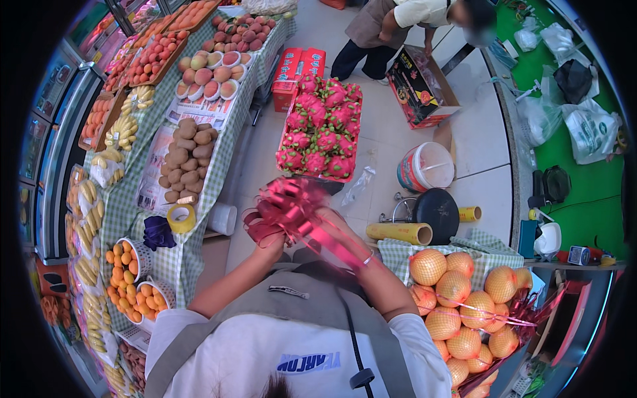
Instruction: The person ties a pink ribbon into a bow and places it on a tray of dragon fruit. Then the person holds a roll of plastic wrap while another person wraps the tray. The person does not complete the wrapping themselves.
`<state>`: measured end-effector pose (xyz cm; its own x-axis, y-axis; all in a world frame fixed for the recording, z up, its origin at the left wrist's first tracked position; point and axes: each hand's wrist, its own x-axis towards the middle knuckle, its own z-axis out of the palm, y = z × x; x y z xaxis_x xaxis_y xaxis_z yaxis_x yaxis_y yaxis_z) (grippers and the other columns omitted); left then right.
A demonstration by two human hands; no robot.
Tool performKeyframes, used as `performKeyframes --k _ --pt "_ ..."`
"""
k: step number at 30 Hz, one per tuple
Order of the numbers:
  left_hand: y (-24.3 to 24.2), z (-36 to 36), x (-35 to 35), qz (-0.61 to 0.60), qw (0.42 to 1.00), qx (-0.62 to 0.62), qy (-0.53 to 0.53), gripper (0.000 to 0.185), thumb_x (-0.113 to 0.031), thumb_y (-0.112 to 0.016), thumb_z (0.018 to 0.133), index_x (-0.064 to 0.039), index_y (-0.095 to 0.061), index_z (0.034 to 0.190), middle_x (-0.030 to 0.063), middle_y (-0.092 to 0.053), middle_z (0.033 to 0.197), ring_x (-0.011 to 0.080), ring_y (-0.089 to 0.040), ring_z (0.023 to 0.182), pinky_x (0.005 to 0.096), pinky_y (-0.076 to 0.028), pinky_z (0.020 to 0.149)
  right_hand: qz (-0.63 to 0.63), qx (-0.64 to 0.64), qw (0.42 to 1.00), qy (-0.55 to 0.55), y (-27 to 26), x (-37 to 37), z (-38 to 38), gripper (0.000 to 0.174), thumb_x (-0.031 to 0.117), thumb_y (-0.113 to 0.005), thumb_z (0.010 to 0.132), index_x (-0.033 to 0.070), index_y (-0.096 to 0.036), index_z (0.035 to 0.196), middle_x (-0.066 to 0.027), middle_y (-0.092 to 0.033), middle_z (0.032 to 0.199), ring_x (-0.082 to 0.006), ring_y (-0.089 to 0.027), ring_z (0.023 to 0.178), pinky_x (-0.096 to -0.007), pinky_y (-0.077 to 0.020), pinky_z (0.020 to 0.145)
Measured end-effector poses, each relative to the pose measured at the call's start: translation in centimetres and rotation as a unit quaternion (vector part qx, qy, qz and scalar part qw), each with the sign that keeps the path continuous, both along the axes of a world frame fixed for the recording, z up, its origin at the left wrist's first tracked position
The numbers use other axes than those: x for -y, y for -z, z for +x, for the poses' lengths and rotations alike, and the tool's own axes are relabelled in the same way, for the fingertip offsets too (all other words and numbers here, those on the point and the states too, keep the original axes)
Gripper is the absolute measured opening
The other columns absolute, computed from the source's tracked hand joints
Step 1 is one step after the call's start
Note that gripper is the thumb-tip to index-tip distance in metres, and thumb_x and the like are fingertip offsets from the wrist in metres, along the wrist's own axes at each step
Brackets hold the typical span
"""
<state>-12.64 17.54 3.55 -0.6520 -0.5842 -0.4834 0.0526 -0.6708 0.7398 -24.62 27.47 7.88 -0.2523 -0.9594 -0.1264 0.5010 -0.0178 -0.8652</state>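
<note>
A dark pink ribbon bow [291,201] with many shiny loops is held between both hands, in front of the chest. My left hand [272,242] grips its lower left side near the base. At its right side, my right hand [334,223] is closed around the ribbon, with loose strands trailing over the wrist; motion blurs this part and some fingers are hidden. Just beyond the bow stands a red crate [356,158] filled with dragon fruit [326,139].
Left is a checkered-cloth stall [226,149] with peaches, kiwis, bananas, apricots and a tape roll [181,218]. Right are netted pomelos [453,288], a black stool [435,216] and a white bucket [426,166]. A person [388,30] bends by an open carton [423,89].
</note>
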Motion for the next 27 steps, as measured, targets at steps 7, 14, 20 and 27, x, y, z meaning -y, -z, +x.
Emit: performKeyframes --k 7,14,20,27 --pt "0.4 -0.8 1.6 0.025 0.997 -0.06 -0.048 0.027 -0.012 -0.044 0.091 -0.009 -0.044 0.118 0.0046 -0.052 0.112 0.0165 -0.053 0.099 0.0304 -0.046 0.083 -0.083 0.421 0.893 0.133 4.0 1.5 -2.3 0.015 0.014 -0.049 0.086 0.004 -0.052 0.076 -0.0066 -0.055 0.08 -0.0214 -0.054 0.086 -0.0413 -0.0391 0.09" --pt "6.7 0.8 9.8 0.018 0.98 -0.13 -0.148 0.021 -0.016 -0.047 0.09 -0.01 -0.047 0.11 0.0048 -0.055 0.104 0.0186 -0.056 0.092 0.032 -0.049 0.08 -0.155 0.433 0.863 0.211 -3.6 -2.5 -6.5 0.023 0.029 -0.056 0.078 0.009 -0.053 0.068 -0.0089 -0.054 0.1 -0.0241 -0.046 0.102 -0.045 -0.0285 0.094" --pt "6.0 8.3 22.0 0.123 0.927 -0.119 -0.333 0.012 -0.02 -0.046 0.088 -0.011 -0.053 0.085 -0.0003 -0.052 0.074 0.0101 -0.044 0.058 0.0239 -0.038 0.053 -0.255 0.315 0.85 0.337 -3.2 -17.4 -18.4 0.018 0.013 -0.054 0.073 0.0 -0.056 0.085 -0.0138 -0.056 0.088 -0.026 -0.048 0.088 -0.0421 -0.0351 0.082" --pt "2.4 12.4 26.0 0.086 0.912 -0.075 -0.395 0.015 -0.018 -0.044 0.086 -0.013 -0.051 0.074 -0.0025 -0.04 0.054 0.008 -0.032 0.04 0.0207 -0.027 0.039 0.407 -0.487 0.689 0.35 6.4 -33.9 -26.5 0.031 0.031 -0.055 0.08 0.0 -0.06 0.087 -0.0145 -0.061 0.081 -0.0271 -0.058 0.074 -0.0405 -0.044 0.067"
